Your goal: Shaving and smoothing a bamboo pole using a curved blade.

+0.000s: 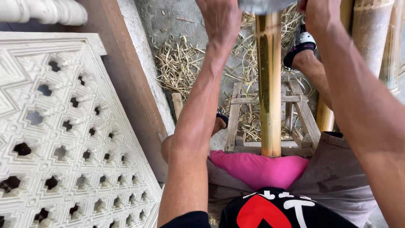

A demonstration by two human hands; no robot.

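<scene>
Strewn shavings (179, 67) below; both arms outstretched, left hand (219, 19), right hand (322, 14) gripping blade (263, 6) atop bamboo pole (269, 84)

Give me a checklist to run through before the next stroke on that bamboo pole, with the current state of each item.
1. Left hand on the grey tool at the top edge: cannot tell, grip is cut off.
2. Right hand on the tool: cannot tell, mostly out of frame.
3. Bamboo pole braced against the pink cloth in the lap: ok.
4. Pole runs over the wooden frame: ok.
5. Sandalled foot beside the pole, apart from it: ok.
6. Ground littered with shavings: not ok.
</scene>
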